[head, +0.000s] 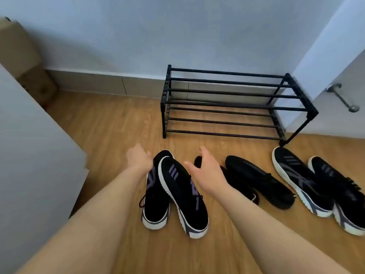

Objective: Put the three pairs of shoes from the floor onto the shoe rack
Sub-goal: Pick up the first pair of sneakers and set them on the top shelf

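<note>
Three pairs of black shoes lie on the wooden floor. The left pair (173, 192) has white soles and purple stripes, one shoe leaning over the other. In the middle lies an all-black pair (256, 180). At the right is a white-soled pair with grey stripes (308, 184). A black two-tier shoe rack (227, 104) with nothing on it stands against the wall behind them. My left hand (138, 157) hovers open just left of the purple-striped pair. My right hand (205, 169) is open between that pair and the all-black pair, hiding part of the latter.
A white cabinet side (35, 147) runs along the left. Cardboard boxes (21, 56) stand in the far left corner. A white door with a metal handle (342, 96) is just right of the rack. Bare wooden floor (122, 119) lies between rack and shoes.
</note>
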